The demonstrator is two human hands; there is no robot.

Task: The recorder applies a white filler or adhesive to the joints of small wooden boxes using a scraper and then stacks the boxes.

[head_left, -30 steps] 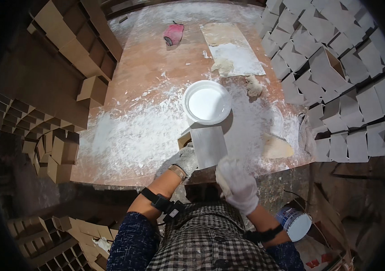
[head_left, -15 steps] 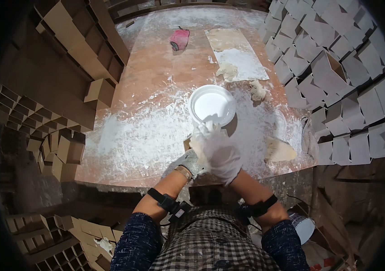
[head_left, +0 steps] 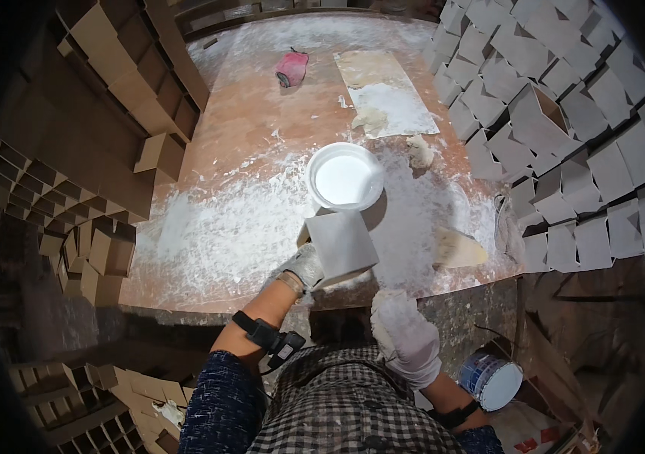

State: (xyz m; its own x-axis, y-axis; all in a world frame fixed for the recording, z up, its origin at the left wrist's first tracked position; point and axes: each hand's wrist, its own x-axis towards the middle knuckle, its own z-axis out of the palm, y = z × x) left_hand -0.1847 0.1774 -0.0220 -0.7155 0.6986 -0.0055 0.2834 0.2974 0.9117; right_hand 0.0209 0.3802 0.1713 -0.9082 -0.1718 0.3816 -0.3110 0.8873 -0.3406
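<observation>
My left hand (head_left: 306,265), in a grey-white glove, is closed on the left side of a cardboard box (head_left: 343,244), near the table's front edge. The box's upward face is coated white and its left side shows brown. Part of the left fingers is hidden by the box. Just beyond it stands a round white basin (head_left: 345,176) with white liquid in it. My right hand (head_left: 404,333), covered in a loose white glove, hangs off the table's front edge close to my apron, apart from the box. How its fingers lie does not show.
The table (head_left: 239,113) is smeared white. Stacked white boxes (head_left: 557,159) rise on the right, brown cardboard boxes (head_left: 160,83) on the left. A pink cloth item (head_left: 292,68), a stained sheet (head_left: 390,91) and lumps lie farther back. Below right stands a bucket (head_left: 493,378).
My right hand has drawn back from the box toward my body, uncovering its white face. My left hand keeps its hold. The view has shifted slightly.
</observation>
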